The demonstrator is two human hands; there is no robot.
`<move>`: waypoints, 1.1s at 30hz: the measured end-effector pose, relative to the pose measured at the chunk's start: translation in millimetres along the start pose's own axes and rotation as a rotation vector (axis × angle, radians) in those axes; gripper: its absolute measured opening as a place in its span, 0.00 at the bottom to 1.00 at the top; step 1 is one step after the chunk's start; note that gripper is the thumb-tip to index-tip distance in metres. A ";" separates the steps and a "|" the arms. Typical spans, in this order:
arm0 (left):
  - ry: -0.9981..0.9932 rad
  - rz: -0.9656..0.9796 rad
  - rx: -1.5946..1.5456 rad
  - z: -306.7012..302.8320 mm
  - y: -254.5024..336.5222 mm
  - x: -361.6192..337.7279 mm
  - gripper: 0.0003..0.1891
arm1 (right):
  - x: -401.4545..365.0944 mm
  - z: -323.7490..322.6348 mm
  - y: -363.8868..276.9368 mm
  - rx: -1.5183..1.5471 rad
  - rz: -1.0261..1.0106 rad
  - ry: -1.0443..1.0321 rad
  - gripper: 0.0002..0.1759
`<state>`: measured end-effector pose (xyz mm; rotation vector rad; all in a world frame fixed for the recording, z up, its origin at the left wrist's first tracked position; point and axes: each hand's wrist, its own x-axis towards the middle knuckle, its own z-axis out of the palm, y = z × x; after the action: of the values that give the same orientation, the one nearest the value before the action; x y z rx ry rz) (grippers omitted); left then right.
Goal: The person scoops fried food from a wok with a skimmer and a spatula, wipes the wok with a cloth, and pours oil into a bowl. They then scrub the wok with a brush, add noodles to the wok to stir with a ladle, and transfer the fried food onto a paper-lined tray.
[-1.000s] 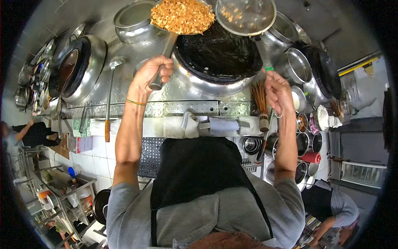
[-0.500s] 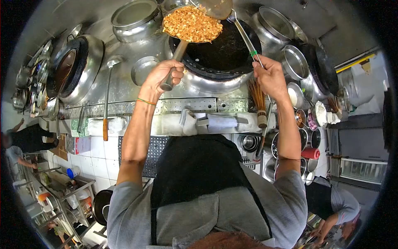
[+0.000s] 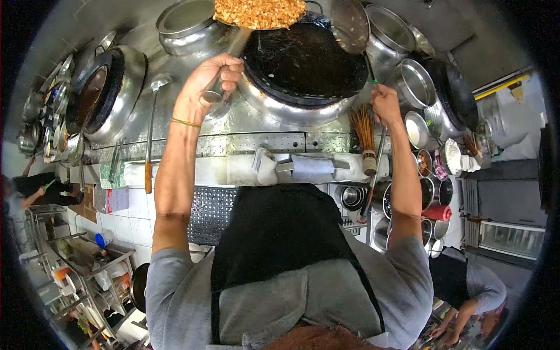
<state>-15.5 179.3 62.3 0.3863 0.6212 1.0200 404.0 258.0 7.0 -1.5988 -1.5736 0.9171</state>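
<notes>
My left hand [image 3: 211, 79] is closed around the thick, hollow metal handle of a strainer at the upper edge of the view. A heap of golden-brown fried bits [image 3: 259, 13] fills the strainer and hides most of its bowl. My right hand [image 3: 387, 105] grips the thin handle of a skimmer [image 3: 351, 26], which has a broad, dark round head and a green band on its handle. The skimmer's head hangs over the right rim of a large black wok [image 3: 303, 61]. Dark liquid with a few pale specks lies in the wok.
A bamboo brush [image 3: 366, 143] stands below the wok, right of folded cloths [image 3: 312, 164]. A long ladle [image 3: 150, 128] lies at left, near another wok [image 3: 90, 99]. Metal pots [image 3: 416, 84] stand at right. A co-worker [image 3: 466, 286] bends at lower right; another person [image 3: 41, 189] is at far left.
The strainer of fried bits has moved up and left with my left hand. The skimmer's head has swung right, away from the heap, and my right hand has shifted slightly right.
</notes>
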 end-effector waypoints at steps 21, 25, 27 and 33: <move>-0.064 0.029 -0.078 21.7 18.7 -10.2 0.06 | 6.5 40.3 7.4 0.315 0.205 -0.479 0.20; -0.057 0.001 -0.120 27.0 21.5 -11.0 0.07 | 1.7 34.9 -4.1 0.279 0.165 -0.561 0.20; -0.064 -0.002 -0.152 29.8 24.2 -11.1 0.09 | -1.5 31.9 -7.5 0.267 0.158 -0.571 0.20; -0.088 -0.006 -0.167 38.9 32.0 -13.1 0.10 | -17.1 8.8 -5.7 0.265 0.156 -0.695 0.15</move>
<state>-16.7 182.6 114.3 0.2805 0.4545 1.0359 393.3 241.0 7.7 -1.2884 -1.6755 1.8269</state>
